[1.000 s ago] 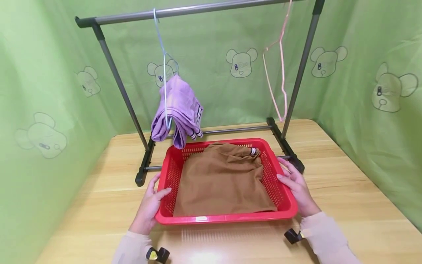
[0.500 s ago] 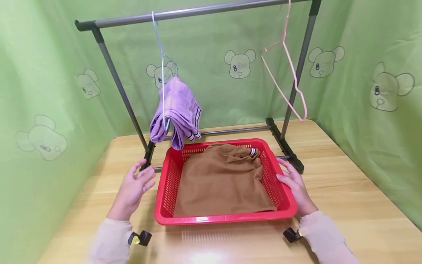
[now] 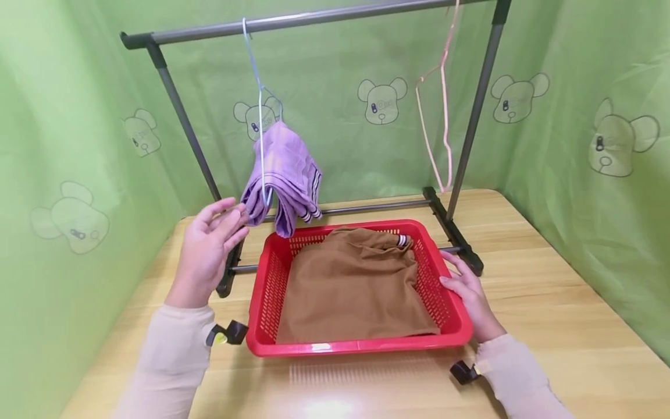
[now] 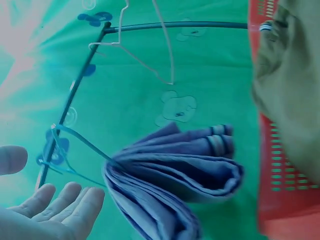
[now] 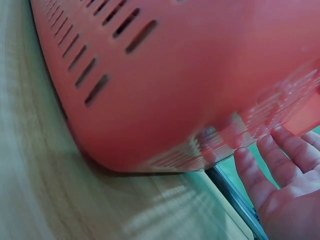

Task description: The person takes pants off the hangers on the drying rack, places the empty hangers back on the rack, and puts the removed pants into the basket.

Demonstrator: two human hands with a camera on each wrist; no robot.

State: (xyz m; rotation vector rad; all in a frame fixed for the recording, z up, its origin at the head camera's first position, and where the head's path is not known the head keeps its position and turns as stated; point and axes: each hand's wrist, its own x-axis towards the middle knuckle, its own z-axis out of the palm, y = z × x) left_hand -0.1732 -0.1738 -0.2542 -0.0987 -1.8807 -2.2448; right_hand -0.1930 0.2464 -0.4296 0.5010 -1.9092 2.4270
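My left hand point(image 3: 204, 250) is raised at the left, fingers loosely extended and holding nothing. It is beside the folded purple garment with striped edges point(image 3: 285, 169), which hangs over a blue hanger point(image 3: 261, 134). In the left wrist view, a gap shows between the fingertips and the purple garment point(image 4: 170, 185). My right hand point(image 3: 471, 297) holds the right side of the red basket point(image 3: 361, 347), thumb at the rim. Its fingers lie along the outer wall in the right wrist view. Inside the basket lies a brown garment point(image 3: 356, 285) with a white-striped band.
A metal clothes rack point(image 3: 324, 18) stands on the wooden table point(image 3: 549, 326), behind the basket. From its bar, on the right, hangs a bare pink hanger point(image 3: 445, 110). Green curtains point(image 3: 335, 151) with bear prints enclose the table on three sides.
My left hand has let go of the basket's left side and risen toward the purple garment. The pink hanger has swung. The right hand and basket have stayed in place.
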